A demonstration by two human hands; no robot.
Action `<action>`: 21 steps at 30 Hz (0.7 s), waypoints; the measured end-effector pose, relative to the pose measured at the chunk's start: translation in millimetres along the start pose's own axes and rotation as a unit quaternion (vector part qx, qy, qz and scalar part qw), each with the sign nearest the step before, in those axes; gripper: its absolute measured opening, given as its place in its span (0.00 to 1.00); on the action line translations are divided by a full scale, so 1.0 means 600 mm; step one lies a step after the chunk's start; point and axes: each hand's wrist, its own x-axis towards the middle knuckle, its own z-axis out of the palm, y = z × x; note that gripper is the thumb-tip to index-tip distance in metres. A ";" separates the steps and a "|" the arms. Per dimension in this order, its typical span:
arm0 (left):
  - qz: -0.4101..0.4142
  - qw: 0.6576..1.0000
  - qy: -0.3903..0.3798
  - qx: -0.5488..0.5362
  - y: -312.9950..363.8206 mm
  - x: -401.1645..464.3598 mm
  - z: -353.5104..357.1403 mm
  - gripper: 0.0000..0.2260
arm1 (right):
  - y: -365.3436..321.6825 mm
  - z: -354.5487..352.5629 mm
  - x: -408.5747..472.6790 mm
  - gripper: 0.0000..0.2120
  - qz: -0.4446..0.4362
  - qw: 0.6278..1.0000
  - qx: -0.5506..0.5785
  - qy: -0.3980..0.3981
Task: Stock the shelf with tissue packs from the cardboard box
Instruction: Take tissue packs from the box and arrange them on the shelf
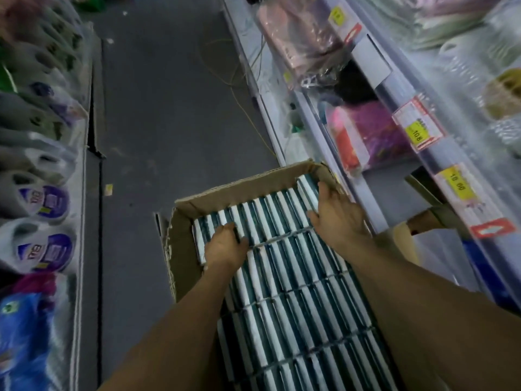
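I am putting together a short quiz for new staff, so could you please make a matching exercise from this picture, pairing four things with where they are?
Things:
1. left hand
2. right hand
3. cardboard box
4. pink pack

Places:
A. on the shelf to the right of the aisle
B. on the grey floor beside the right-hand shelf
C. on the tissue packs near the box's left wall
D. at the far right corner of the box, on the packs

Pairs: 1-C, 2-D, 3-B, 4-A
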 end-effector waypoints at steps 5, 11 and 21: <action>-0.088 0.994 0.033 0.058 0.032 0.026 0.008 0.11 | -0.003 0.004 0.009 0.14 -0.004 0.999 -0.041 -0.004; -0.158 0.985 -0.003 0.065 0.042 0.048 0.008 0.16 | 0.000 0.006 0.013 0.12 -0.017 0.998 -0.053 -0.010; -0.061 0.967 0.033 -0.246 0.031 -0.005 -0.044 0.11 | -0.003 -0.031 -0.043 0.12 0.020 0.996 0.081 0.029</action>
